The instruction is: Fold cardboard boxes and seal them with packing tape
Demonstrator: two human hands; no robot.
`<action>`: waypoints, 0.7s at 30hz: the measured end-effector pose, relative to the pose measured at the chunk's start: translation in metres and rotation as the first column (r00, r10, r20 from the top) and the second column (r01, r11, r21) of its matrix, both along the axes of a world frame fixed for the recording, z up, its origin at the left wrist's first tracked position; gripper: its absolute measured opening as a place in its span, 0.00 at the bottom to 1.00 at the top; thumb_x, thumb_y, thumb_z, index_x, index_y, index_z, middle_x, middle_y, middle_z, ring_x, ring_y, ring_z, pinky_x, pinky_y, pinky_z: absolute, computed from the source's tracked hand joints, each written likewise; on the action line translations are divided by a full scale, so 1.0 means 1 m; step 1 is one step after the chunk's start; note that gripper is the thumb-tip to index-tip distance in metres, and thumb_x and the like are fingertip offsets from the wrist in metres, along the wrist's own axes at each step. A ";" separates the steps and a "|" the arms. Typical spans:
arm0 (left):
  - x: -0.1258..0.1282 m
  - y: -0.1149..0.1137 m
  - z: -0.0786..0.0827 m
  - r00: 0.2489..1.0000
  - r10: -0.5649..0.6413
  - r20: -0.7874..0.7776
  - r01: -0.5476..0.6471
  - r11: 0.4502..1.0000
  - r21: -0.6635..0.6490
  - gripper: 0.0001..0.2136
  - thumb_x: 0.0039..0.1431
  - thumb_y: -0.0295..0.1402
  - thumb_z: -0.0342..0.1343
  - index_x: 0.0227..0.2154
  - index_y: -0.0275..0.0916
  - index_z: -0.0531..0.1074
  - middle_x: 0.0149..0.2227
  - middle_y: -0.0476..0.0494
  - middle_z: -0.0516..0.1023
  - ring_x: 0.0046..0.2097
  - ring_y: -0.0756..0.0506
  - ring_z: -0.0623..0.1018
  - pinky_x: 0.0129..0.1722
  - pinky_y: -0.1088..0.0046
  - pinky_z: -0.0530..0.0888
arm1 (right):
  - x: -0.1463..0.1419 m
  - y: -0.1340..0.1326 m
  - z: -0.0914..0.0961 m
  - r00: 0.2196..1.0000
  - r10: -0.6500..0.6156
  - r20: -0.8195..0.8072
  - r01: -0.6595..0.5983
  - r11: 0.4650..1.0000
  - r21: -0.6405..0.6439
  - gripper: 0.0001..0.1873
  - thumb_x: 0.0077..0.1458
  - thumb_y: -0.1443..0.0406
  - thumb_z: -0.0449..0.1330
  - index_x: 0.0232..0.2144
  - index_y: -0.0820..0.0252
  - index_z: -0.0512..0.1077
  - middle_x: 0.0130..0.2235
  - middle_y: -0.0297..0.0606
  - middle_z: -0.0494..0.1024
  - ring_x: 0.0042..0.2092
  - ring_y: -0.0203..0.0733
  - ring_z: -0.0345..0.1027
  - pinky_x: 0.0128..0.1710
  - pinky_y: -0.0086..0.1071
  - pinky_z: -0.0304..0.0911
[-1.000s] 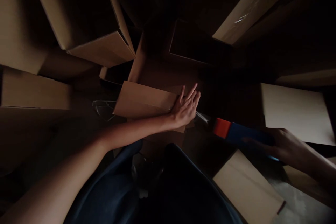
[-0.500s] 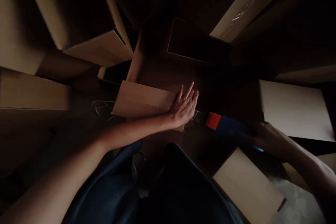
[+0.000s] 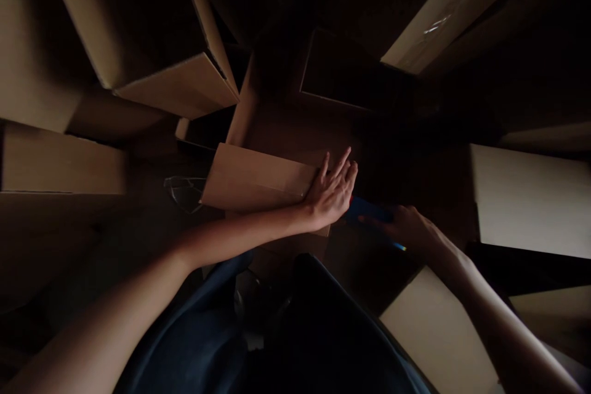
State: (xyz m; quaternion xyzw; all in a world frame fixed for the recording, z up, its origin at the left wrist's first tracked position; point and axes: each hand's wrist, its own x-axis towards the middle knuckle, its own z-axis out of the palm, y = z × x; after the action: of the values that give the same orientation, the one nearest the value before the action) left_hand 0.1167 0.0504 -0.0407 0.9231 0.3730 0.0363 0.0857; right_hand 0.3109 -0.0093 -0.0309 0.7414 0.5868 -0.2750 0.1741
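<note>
Since a folded cardboard flap tends to spring back up, the left hand seems placed to stop that: its grip is spread wide, with palm and fingers flat, bearing down on the far end of the flap and pinching nothing. The flap belongs to a cardboard box, which sits at the middle of the scene and lies deep in shadow. Just right of the flap, the right hand reaches in low beside the box, its grip apparently closed over a blue hand tool, with the fingers lying along the tool's body. The hand and the shadow hide most of the tool, so its exact kind cannot be told, though a sliver of red at one end shows just beside the left hand. To the left of the box, a scrap of clear plastic lies near the flap's edge. A tilted carton stands beyond the box on the upper left, a pale carton lies to its right, and another pale carton lies to its lower right. The person's dark blue shirt fills the near side of the box, and the forearm reaching out from there suggests weight leaning into the left palm.
</note>
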 end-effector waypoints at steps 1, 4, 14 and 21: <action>0.000 0.000 0.000 1.000 -0.001 -0.004 0.001 1.000 -0.004 0.27 0.63 0.25 0.38 0.65 0.24 0.56 0.67 0.31 0.61 0.72 0.38 0.46 0.69 0.49 0.48 | -0.008 0.002 0.000 1.000 -0.010 -0.002 0.010 0.998 -0.054 0.32 0.56 0.40 0.54 0.44 0.58 0.79 0.38 0.46 0.82 0.42 0.53 0.78 0.33 0.34 0.66; 0.000 0.000 0.000 1.000 -0.003 -0.011 0.003 1.000 -0.011 0.27 0.65 0.25 0.35 0.65 0.22 0.55 0.67 0.31 0.61 0.72 0.38 0.45 0.69 0.49 0.49 | -0.033 0.008 0.008 0.999 -0.014 0.049 0.019 0.994 -0.109 0.34 0.56 0.38 0.52 0.46 0.57 0.78 0.41 0.50 0.81 0.45 0.59 0.76 0.37 0.39 0.68; 0.001 0.000 -0.002 1.000 -0.008 -0.013 0.009 0.999 0.044 0.26 0.66 0.26 0.34 0.65 0.24 0.58 0.66 0.33 0.62 0.72 0.39 0.48 0.69 0.50 0.51 | -0.088 -0.006 0.035 0.972 -0.015 0.234 0.033 0.997 -0.073 0.30 0.63 0.46 0.48 0.43 0.65 0.76 0.38 0.55 0.81 0.42 0.61 0.77 0.35 0.41 0.67; 0.001 0.000 -0.004 1.000 -0.012 -0.013 0.013 0.996 0.089 0.25 0.68 0.29 0.36 0.65 0.26 0.59 0.66 0.34 0.64 0.72 0.40 0.49 0.68 0.53 0.54 | -0.108 -0.011 0.021 0.963 -0.142 0.230 0.150 0.989 -0.015 0.24 0.64 0.53 0.50 0.44 0.67 0.74 0.38 0.55 0.81 0.40 0.58 0.77 0.33 0.37 0.65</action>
State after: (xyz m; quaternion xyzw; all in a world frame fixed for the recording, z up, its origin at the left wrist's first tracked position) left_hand 0.1182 0.0503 -0.0451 0.9286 0.3658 0.0464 0.0422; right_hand 0.2031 -0.0203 -0.0099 0.8063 0.5022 -0.2098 0.2316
